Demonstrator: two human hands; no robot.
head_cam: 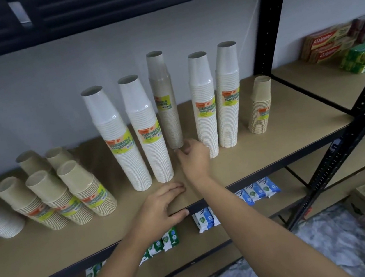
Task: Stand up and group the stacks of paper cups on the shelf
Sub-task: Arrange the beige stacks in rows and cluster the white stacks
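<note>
**Tan stack standing between white ones**

The right hand (194, 158) is reaching to the foot of the upright tall tan cup stack (164, 100), fingers curled; whether they are pinching it cannot be told. White cup stacks (146, 132) are crowding both sides. The left hand (165, 203) is resting flat, fingers straight, on the shelf (273, 148) edge.

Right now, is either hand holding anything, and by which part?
The right hand seems to pinch the tall brown cup stack at its bottom rim. The left hand holds nothing; it rests on the shelf edge.
</note>
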